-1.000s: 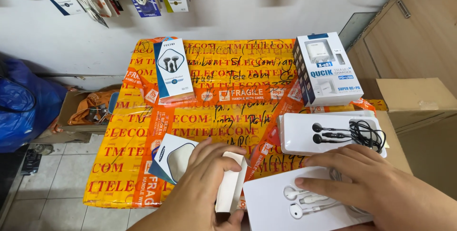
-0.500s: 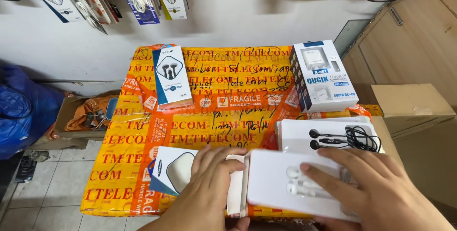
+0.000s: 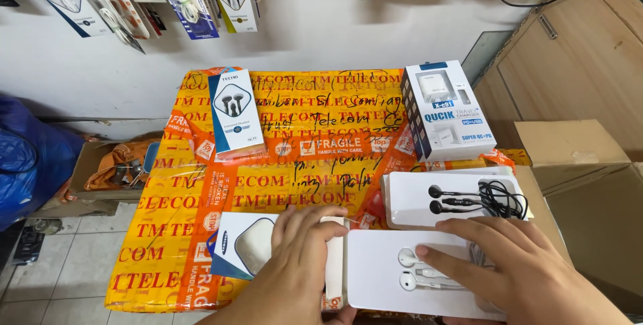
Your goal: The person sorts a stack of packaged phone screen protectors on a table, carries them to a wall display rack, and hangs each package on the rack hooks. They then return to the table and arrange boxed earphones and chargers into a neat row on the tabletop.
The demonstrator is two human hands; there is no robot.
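Nearest: left hand [image 3: 295, 258] lay flat, fingers spread, over a white sleeve box [image 3: 333, 258] standing on edge, pressing rather than gripping. Right hand [image 3: 516, 265], fingers extended, pinned the white tray [image 3: 375, 278] with white earphones [image 3: 412, 268], butted against the sleeve. Judged step: tray aligned at sleeve mouth; sliding it in would need it square. Behind: black earphones tray [image 3: 418, 198], charger box [image 3: 445, 107], taped parcel [image 3: 301, 184].
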